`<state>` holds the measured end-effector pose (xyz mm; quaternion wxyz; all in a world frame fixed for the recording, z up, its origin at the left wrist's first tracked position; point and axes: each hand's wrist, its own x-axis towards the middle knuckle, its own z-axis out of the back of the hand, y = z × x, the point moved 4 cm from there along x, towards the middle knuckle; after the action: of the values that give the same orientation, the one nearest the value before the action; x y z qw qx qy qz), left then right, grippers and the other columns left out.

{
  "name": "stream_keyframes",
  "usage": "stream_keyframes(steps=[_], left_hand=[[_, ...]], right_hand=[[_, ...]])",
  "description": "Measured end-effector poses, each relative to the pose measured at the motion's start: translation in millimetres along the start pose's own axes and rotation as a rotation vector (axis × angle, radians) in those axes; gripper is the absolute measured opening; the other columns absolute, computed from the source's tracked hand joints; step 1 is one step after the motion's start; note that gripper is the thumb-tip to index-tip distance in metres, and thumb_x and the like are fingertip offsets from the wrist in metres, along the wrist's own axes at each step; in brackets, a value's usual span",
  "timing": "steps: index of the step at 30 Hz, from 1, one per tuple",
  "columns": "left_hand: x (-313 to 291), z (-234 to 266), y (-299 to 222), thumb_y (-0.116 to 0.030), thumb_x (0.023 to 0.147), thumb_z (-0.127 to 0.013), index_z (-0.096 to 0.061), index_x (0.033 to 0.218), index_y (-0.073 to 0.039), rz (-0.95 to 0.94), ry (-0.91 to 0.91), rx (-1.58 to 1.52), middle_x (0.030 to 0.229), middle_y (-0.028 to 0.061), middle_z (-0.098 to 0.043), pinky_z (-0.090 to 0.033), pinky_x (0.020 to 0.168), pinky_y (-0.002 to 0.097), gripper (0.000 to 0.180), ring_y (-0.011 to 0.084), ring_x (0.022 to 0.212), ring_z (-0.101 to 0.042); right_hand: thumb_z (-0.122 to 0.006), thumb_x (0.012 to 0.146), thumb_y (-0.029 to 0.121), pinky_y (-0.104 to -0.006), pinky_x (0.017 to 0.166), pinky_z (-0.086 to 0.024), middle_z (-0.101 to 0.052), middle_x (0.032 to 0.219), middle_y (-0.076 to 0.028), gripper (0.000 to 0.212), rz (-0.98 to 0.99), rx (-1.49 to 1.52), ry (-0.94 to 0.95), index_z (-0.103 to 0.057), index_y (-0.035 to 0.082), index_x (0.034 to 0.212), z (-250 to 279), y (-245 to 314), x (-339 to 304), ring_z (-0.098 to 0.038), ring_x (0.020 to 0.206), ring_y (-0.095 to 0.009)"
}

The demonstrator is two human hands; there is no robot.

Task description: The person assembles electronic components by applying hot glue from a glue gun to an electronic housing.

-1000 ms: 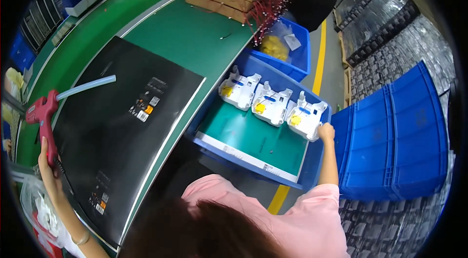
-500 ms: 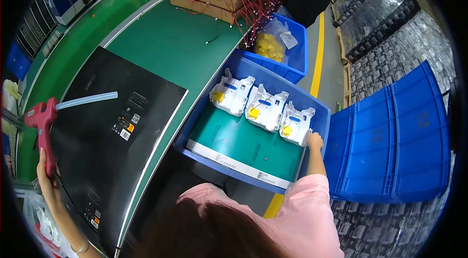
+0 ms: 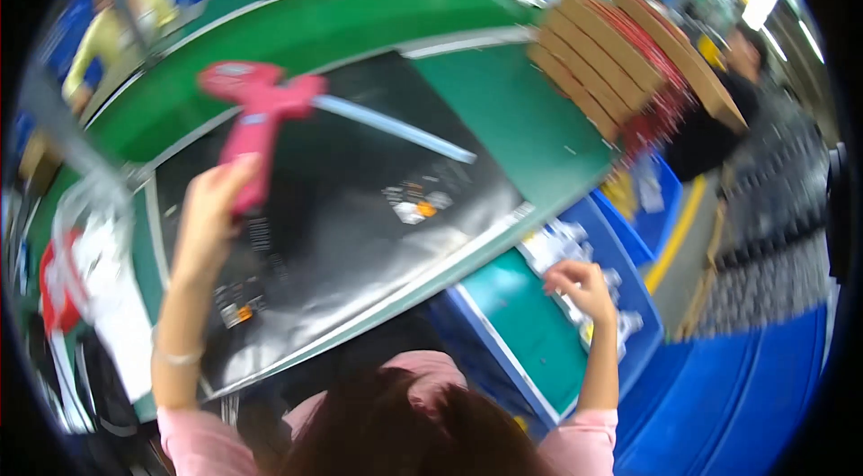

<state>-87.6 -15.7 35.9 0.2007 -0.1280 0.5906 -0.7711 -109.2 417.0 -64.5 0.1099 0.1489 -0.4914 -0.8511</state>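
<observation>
- At the far left, a crumpled, see-through bag (image 3: 97, 215) lies with white showing through it, against something smooth and red (image 3: 59, 287) that I can't make out.
- My left hand (image 3: 209, 206) is wrapped around the handle of a glue gun (image 3: 259, 116), a hard, rounded, pinkish-red body raised above the bench. Its handle slants down toward me.
- From the gun's right end a glue stick (image 3: 395, 127) juts out, straight, pale and slender, its long axis sloping from far left to near right, its free end toward the crate side.
- Under the gun a black sheet (image 3: 333, 197), flat and slightly glossy, with small printed patches, covers part of the smooth green bench (image 3: 490, 98).
- Farther right stand stacked brown cardboard boxes (image 3: 589, 71), a tangle of thin red wires (image 3: 663, 107) spilling off them.
- My right hand (image 3: 582, 289) hangs over white housings (image 3: 556, 247), fingers loosely bent; blur keeps me from telling whether it touches one. It is much nearer to them than my left, which is well apart across the bench.
- The housings, moulded and uneven, run far left to near right inside a blue plastic crate (image 3: 613, 240), beside a flat green sheet (image 3: 512, 296).
</observation>
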Motion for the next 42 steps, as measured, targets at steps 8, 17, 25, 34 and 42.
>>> stream_keyframes(steps=[8, 17, 25, 34, 42], left_hand=[[-32.3, -13.9, 27.0, -0.026, 0.079, -0.055, -0.053, 0.09, 0.002, -0.15, 0.173, -0.361, 0.078, 0.005, -0.056, -0.043, 0.059, 0.0231, 0.03, 0.009, 0.068, -0.052], [-44.0, 0.2, 42.3, -0.033, 0.086, -0.04, -0.053, 0.078, -0.004, -0.309, 0.461, 0.254, 0.057, 0.0089, -0.056, -0.043, 0.051, 0.0335, 0.032, 0.0242, 0.053, -0.056], [-34.2, 12.1, 68.2, -0.025, 0.076, -0.05, -0.056, 0.063, -0.003, -0.588, 0.436, 0.891, 0.051, 0.0141, -0.055, -0.045, 0.045, 0.0382, 0.026, 0.0282, 0.048, -0.057], [-41.7, 10.4, 81.1, -0.026, 0.074, -0.054, -0.049, 0.065, -0.005, -0.745, 0.313, 0.799, 0.056, 0.0081, -0.054, -0.043, 0.046, 0.0315, 0.023, 0.0218, 0.052, -0.055], [-42.8, 12.5, 77.2, -0.028, 0.078, -0.049, -0.049, 0.055, -0.005, -0.715, 0.352, 0.812, 0.041, 0.0079, -0.048, -0.039, 0.038, 0.0335, 0.032, 0.0246, 0.04, -0.052]], right_hand=[[-0.04, 0.084, 0.038, -0.034, 0.086, -0.038, -0.046, 0.114, -0.014, 0.053, 0.082, 0.895, 0.785, -0.034, 0.0, 0.121, -210.3, 194.4, 115.7, -0.046, 0.105, -0.022], [-0.049, 0.066, 0.02, -0.0331, 0.079, -0.044, -0.048, 0.113, -0.016, 0.053, 0.13, 0.871, 0.803, -0.042, -0.004, 0.113, -248.8, 225.0, 145.4, -0.049, 0.101, -0.026], [-0.051, 0.063, 0.018, -0.037, 0.08, -0.045, -0.052, 0.102, -0.02, 0.047, -0.004, 0.997, 0.741, -0.046, -0.005, 0.104, -240.9, 197.2, 169.8, -0.049, 0.099, -0.033], [-0.05, 0.062, 0.016, -0.0374, 0.079, -0.045, -0.053, 0.098, -0.023, 0.046, 0.036, 0.963, 0.77, -0.045, -0.005, 0.103, -245.1, 195.9, 167.4, -0.052, 0.095, -0.034], [-0.05, 0.06, 0.016, -0.0375, 0.078, -0.043, -0.054, 0.097, -0.023, 0.044, 0.047, 0.89, 0.764, -0.046, -0.004, 0.098, -248.9, 194.3, 165.3, -0.052, 0.094, -0.035]])
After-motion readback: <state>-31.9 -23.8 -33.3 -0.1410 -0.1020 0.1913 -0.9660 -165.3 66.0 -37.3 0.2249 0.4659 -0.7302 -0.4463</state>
